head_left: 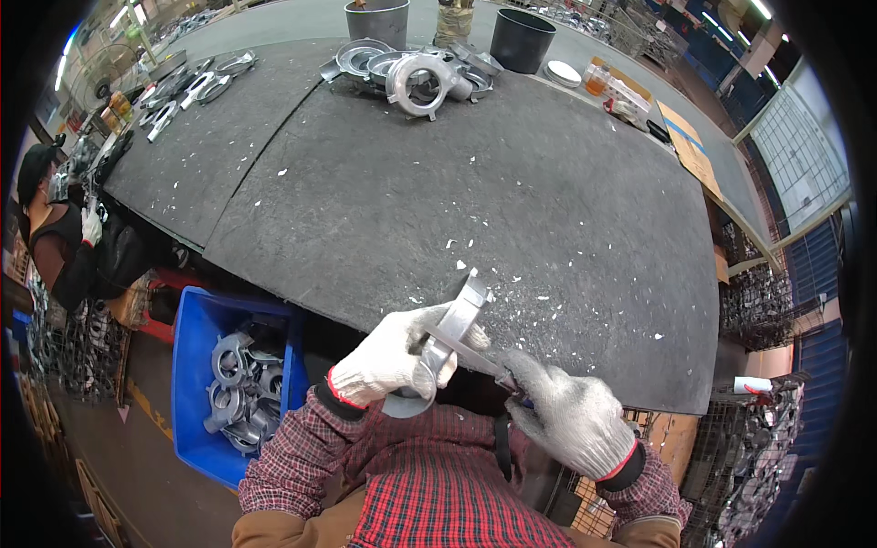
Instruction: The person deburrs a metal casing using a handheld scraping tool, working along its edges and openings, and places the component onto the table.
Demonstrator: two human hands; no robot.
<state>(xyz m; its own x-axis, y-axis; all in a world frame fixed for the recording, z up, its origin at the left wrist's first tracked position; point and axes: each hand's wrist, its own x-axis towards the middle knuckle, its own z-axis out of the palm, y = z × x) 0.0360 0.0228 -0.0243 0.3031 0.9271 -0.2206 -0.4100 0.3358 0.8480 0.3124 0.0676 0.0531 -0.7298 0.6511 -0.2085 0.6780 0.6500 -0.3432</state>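
Note:
My left hand (375, 361), in a white knit glove, is closed around a silver metal casting (461, 313), held tilted and seen nearly edge-on over the table's front edge. In my right hand (580, 416), also gloved and greyed with dust, is a flat metal file (475, 360). Its blade reaches left across the casting, by the fingers of my left hand. Most of the file's handle is hidden in my right glove. Whether the blade touches the metal I cannot tell.
Pale chips and dust dot the dark tabletop (365, 201). Ring-shaped castings (418, 87) are piled at its far side, near a black bucket (522, 41) and a grey bucket (379, 26). A blue bin (187, 384) of castings stands lower left. Another person (59, 237) works at far left.

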